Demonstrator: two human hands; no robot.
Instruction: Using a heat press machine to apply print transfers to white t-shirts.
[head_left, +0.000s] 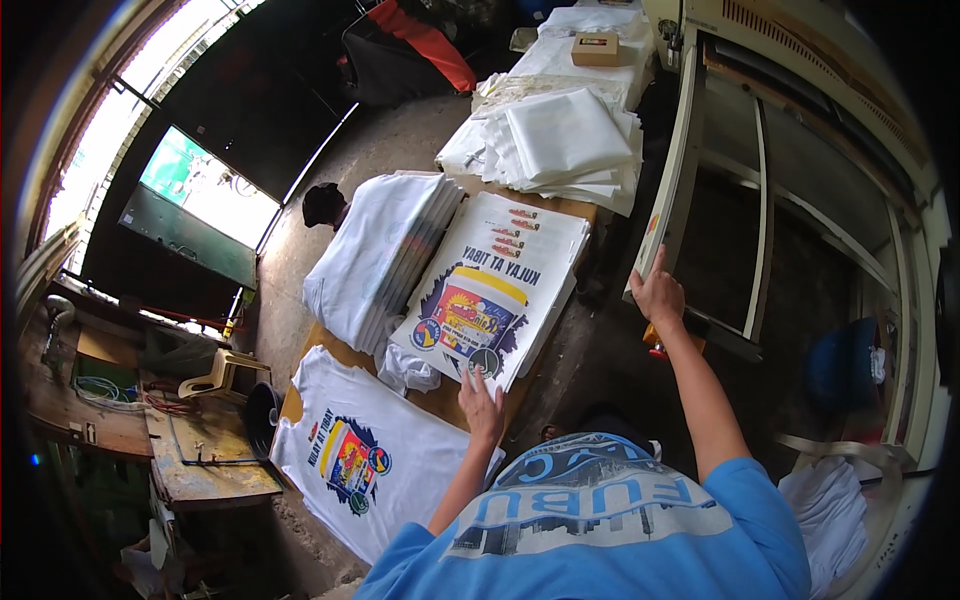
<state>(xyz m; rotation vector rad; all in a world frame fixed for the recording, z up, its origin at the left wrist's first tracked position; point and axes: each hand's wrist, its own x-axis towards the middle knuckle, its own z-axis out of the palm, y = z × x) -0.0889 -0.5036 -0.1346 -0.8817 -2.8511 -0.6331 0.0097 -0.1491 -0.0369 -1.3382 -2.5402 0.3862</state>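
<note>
My left hand [482, 408] reaches to the near edge of a stack of printed transfer sheets [548, 250], its fingers extended and touching the paper. Colourful mirrored prints cover the top sheet. My right hand [658, 298] is at the corner of a large pale machine's front rail [667, 215]; its index finger lies along the rail while the other fingers look curled at the edge. Left of my left hand, a white T-shirt [410, 450] with a matching print lies spread out. Behind it rises a stack of folded white shirts [365, 250], with a crumpled white cloth [410, 370] beside it.
Stacked white sheets [570, 140] and a small brown box [596, 48] lie farther back on the table. The machine's open metal frame [762, 210] stands at right, near a blue bin [840, 365]. At left are a plastic chair [225, 375] and a worn workbench [205, 450].
</note>
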